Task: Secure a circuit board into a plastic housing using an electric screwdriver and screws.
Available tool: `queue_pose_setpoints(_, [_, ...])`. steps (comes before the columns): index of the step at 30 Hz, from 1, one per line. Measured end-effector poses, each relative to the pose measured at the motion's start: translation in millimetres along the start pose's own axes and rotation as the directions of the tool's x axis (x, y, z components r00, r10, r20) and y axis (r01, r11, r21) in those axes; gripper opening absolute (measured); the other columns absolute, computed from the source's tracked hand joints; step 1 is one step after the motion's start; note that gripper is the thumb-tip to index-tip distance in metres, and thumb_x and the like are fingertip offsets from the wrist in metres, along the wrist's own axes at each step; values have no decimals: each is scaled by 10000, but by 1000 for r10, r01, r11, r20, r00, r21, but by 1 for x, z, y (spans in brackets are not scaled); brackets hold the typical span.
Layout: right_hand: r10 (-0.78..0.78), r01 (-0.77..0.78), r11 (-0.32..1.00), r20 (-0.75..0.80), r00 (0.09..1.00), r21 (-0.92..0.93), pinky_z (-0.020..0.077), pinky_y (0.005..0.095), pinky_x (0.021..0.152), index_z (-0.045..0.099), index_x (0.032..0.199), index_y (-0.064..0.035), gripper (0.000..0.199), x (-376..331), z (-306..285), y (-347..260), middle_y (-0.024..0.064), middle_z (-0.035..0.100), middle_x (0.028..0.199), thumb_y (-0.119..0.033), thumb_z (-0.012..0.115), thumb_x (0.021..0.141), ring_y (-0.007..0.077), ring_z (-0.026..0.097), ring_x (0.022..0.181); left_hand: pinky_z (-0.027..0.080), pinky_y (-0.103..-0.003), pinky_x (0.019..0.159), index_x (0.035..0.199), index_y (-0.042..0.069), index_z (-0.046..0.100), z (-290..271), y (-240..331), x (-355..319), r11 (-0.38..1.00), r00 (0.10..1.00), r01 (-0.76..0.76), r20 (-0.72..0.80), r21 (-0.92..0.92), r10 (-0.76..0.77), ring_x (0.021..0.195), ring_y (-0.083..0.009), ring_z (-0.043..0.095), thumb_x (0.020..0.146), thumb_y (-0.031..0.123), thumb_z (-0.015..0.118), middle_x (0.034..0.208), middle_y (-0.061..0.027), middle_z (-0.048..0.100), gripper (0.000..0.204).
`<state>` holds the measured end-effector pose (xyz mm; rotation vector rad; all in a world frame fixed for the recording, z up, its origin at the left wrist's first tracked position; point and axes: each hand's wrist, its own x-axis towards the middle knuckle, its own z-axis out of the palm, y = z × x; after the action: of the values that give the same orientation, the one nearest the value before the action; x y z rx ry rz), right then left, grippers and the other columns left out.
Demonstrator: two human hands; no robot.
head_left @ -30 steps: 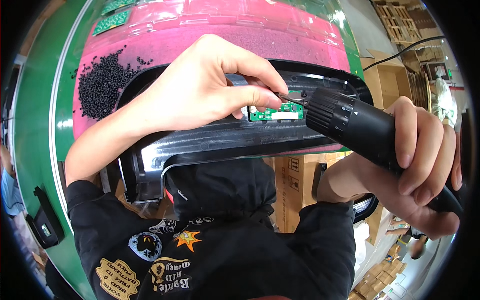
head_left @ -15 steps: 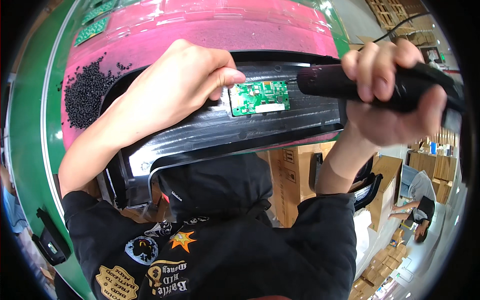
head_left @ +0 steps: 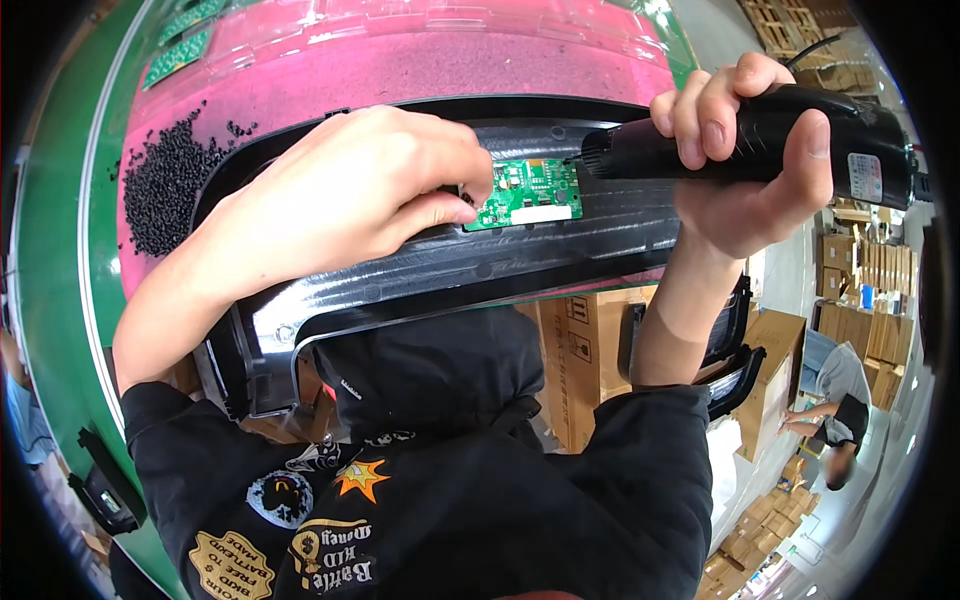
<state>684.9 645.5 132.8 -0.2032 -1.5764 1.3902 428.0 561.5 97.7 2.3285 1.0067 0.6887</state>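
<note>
Centre frame, the left hand (head_left: 350,200) presses fingertips beside the green circuit board (head_left: 527,192) on the black housing (head_left: 450,270) — the right hand (head_left: 740,170), fist-closed around the black electric screwdriver (head_left: 760,135), lies horizontally, tip at the board's upper-right corner.

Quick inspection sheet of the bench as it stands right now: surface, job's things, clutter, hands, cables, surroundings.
Surface: pink mat on a green bench.
Job's things: small green circuit board seated in a long black plastic housing; black electric screwdriver lying level, its tip at the board's upper right corner.
Clutter: heap of small black screws on the mat; more green boards at the far left.
Hands: left hand rests on the housing, fingertips at the board's left edge; right hand grips the screwdriver.
Cables: a dark cord above the screwdriver.
Surroundings: cardboard boxes under the bench; another person bending among cartons at the right.
</note>
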Motion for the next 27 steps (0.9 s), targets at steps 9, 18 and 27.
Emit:
queue_pose_setpoints(9, [54, -54, 999, 11, 998, -8, 375, 316, 646, 564, 1002, -51, 438, 10, -1, 9, -5, 498, 675, -477, 479, 951, 114, 416, 565, 544, -404, 736, 886, -2, 615, 0, 9, -1, 987, 985, 83, 138, 135, -102, 890, -296, 686, 833, 82, 691, 1058, -66, 719, 125])
queue_pose_setpoints(18, [57, -57, 998, 35, 998, 11, 374, 323, 647, 592, 1078, -30, 477, 11, 9, 14, 7, 503, 692, -472, 451, 969, 119, 430, 579, 541, -407, 721, 896, -15, 617, -5, 8, -3, 979, 964, 151, 197, 140, -177, 864, -311, 691, 836, 79, 687, 1056, -90, 720, 131])
queue_pose_setpoints(27, [-156, 155, 909, -27, 987, 387, 425, 269, 668, 574, 997, -106, 449, -7, 42, -26, -63, 572, 666, -443, 745, 756, 72, 531, 574, 573, -326, 677, 915, -19, 692, -2, 2, -1, 999, 989, 26, -148, -46, -32, 798, -258, 721, 772, 24, 769, 909, -115, 730, 169])
